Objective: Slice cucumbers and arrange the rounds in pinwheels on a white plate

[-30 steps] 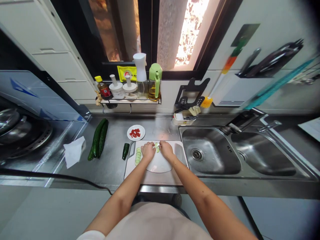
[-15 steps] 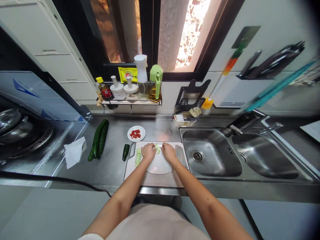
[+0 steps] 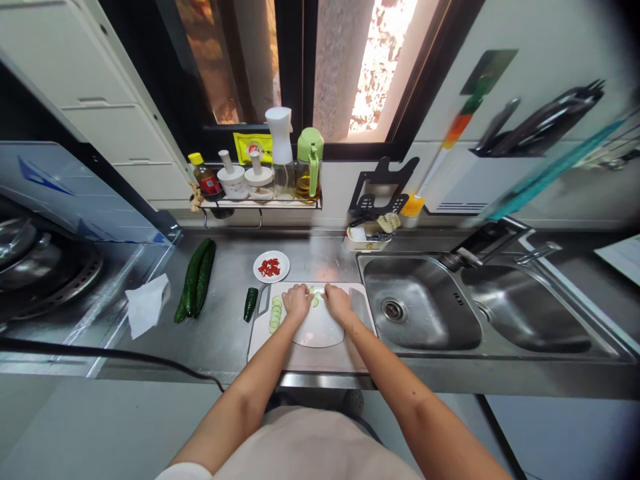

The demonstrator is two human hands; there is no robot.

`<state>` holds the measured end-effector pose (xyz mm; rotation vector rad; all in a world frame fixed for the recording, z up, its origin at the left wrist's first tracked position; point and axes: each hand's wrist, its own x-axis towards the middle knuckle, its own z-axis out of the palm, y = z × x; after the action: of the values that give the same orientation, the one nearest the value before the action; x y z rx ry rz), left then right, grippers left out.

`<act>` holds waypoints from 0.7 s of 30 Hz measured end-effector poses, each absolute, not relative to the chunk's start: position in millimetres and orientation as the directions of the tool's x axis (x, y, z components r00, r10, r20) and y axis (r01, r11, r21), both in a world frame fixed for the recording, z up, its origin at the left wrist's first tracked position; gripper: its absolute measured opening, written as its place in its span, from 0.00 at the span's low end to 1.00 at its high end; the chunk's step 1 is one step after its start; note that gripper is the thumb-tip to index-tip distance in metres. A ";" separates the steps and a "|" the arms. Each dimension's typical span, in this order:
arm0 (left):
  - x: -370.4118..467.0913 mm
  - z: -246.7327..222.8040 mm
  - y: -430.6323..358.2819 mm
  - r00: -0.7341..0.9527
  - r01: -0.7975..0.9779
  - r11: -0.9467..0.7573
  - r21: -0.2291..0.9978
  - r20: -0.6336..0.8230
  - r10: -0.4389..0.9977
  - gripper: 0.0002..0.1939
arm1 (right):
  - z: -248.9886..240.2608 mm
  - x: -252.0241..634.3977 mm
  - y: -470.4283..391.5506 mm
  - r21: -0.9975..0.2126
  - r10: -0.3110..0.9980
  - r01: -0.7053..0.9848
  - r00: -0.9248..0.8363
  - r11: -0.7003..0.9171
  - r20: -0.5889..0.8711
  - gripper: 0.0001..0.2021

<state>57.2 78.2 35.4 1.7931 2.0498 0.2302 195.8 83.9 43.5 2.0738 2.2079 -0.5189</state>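
Note:
On the white cutting board (image 3: 263,343) stands a white plate (image 3: 319,330), with a few pale green cucumber slices (image 3: 315,301) near its far edge. My left hand (image 3: 297,301) is closed over the plate's far left side, its fingertips pinching at a slice. Across from it, my right hand (image 3: 337,301) also has its fingers closed at the slices. The fingers partly hide what they grip. A row of overlapping cucumber slices (image 3: 275,315) lies on the board left of my left hand. Beside my right hand, a flat grey shape (image 3: 360,305) rests on the board, perhaps a blade.
A cut cucumber piece (image 3: 251,305) lies left of the board, with whole cucumbers (image 3: 199,280) farther left. Behind stands a small plate (image 3: 281,275) of chopped red pieces. A double sink (image 3: 425,303) is to the right; a paper towel (image 3: 147,307) lies near the stove.
The view has shifted slightly. Both hands stay at nearly the same spot over the plate, and the slices look much the same.

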 end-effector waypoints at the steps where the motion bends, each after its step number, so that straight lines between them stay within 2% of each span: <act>1: 57.2 34.7 78.1 -0.091 0.910 0.159 0.382 -0.189 0.978 0.09 | 43.1 196.1 84.2 -0.195 0.957 0.980 -0.090 0.036 -0.275 0.11; 21: 58.0 36.2 78.1 -0.105 0.918 0.180 0.354 -0.222 0.969 0.10 | 38.0 200.7 86.0 -0.206 0.951 0.976 -0.130 0.073 -0.279 0.10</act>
<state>58.0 78.1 36.2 1.7766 2.0648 0.1766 200.7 86.0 38.0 2.0233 2.2479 -0.5306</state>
